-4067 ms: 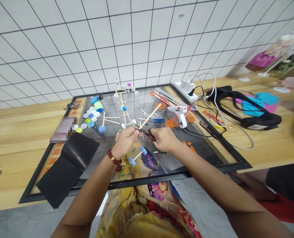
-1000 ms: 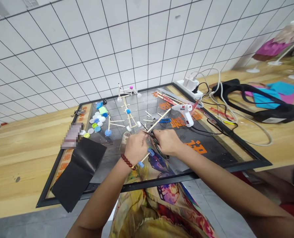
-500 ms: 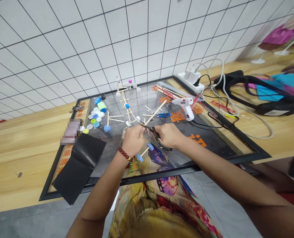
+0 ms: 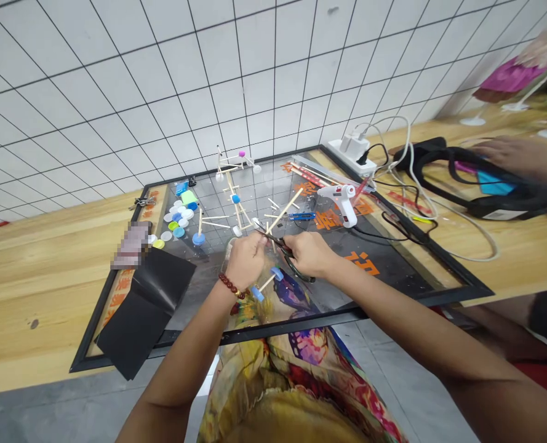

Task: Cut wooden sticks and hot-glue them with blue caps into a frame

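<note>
Wooden stick [image 4: 286, 211] lies near the middle of the frame, its long axis slanting from lower left, at the left fingertips, to upper right. From left to right, a folded black sheet [image 4: 146, 314] lies in the lower left of the frame, with loose bottle caps [image 4: 176, 218] above and to its right on the dark framed panel [image 4: 199, 295] covering the middle of the bench [image 4: 24, 277]. Next comes the left hand [image 4: 246, 258], nearer to the stick's lower end; thumb and fingers are closed in a pinch that appears to have that end, though the exact contact is too small to tell. Just below and to the right of this hand sits a short piece with a blue cap at either end [image 4: 267, 283].

Around the stick's low end come the scissors [image 4: 286, 249], blades pointing to the upper left and handles to the lower right, so they run across the stick's slant. Whether the blades are parted cannot be made out. Right of the stick's low end, the right hand [image 4: 306, 252] is wrapped around the handles; the stick's free end rises above it. Farther right, well apart from both hands, stands a white glue gun [image 4: 342, 203].
</note>
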A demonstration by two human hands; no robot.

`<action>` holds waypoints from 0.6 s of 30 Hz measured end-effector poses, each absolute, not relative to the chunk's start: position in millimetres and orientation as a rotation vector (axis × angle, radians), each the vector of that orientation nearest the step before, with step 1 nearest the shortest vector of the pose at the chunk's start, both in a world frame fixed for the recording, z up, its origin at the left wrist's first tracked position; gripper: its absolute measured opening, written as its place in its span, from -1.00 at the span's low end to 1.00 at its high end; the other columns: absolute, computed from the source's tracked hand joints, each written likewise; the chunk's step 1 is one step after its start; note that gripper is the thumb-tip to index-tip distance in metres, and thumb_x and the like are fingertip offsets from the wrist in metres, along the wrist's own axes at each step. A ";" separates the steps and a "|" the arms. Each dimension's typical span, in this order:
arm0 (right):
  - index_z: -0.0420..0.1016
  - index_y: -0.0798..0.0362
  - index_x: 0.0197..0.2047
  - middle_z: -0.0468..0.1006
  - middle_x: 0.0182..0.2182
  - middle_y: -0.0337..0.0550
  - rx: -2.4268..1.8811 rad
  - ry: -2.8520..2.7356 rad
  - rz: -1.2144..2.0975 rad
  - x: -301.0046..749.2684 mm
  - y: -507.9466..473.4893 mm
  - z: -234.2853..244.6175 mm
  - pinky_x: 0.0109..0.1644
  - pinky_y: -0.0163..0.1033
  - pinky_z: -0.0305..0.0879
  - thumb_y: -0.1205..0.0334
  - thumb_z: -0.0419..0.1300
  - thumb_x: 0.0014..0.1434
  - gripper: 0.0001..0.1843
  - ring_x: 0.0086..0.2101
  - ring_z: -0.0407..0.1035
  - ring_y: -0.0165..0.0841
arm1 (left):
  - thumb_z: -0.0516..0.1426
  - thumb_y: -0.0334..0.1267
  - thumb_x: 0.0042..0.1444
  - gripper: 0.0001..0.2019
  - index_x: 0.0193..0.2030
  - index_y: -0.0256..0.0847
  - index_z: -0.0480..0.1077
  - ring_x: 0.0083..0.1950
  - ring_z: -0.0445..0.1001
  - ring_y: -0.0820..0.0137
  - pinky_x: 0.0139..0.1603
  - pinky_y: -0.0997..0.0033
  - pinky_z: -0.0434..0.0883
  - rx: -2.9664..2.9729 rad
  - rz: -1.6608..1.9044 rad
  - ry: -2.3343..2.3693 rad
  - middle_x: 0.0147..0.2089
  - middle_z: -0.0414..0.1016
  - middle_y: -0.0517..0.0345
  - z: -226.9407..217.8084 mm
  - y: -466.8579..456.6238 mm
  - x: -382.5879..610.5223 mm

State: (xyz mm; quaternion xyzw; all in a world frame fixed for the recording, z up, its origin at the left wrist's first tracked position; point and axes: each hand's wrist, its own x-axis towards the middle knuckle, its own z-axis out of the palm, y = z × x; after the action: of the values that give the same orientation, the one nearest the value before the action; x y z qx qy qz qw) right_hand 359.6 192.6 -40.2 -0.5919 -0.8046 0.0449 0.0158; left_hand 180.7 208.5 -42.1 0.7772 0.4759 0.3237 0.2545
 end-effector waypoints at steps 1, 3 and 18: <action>0.53 0.09 -0.20 0.65 -0.32 0.02 -1.847 -2.503 0.128 359.9 193.2 -40.5 -0.37 -0.23 -0.01 0.07 0.03 0.16 -0.66 -0.28 0.50 -0.18 | -0.02 -0.26 0.23 -0.76 -0.37 -0.20 0.42 -0.44 0.36 0.40 -0.33 0.43 0.28 2.055 0.900 1.263 -0.53 0.37 0.19 -41.0 209.4 179.5; 0.52 0.10 -0.16 0.65 -0.30 0.02 -1.860 -2.504 0.091 360.6 194.0 -39.5 -0.37 -0.22 -0.02 0.08 0.01 0.17 -0.64 -0.27 0.50 -0.17 | -0.04 -0.21 0.25 -0.73 -0.37 -0.22 0.40 -0.50 0.28 0.45 -0.40 0.47 0.23 1.941 0.911 1.178 -0.57 0.27 0.25 -39.0 210.6 177.5; 0.50 0.12 -0.19 0.63 -0.33 0.03 -1.698 -2.553 0.041 370.0 194.5 -43.1 -0.38 -0.22 -0.08 0.08 0.01 0.16 -0.65 -0.34 0.46 -0.20 | 0.24 0.01 -0.05 -0.66 -0.47 -0.22 0.29 -0.67 -0.13 0.63 -0.61 0.54 -0.13 1.235 0.691 0.865 -0.69 -0.01 0.41 -34.7 216.4 170.8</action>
State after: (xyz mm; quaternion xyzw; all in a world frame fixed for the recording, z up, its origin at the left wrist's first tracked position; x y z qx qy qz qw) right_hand 370.0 194.5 -43.1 -0.5533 -0.8320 0.0133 0.0378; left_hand 170.8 216.4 -34.7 0.5491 0.3844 0.3072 0.6755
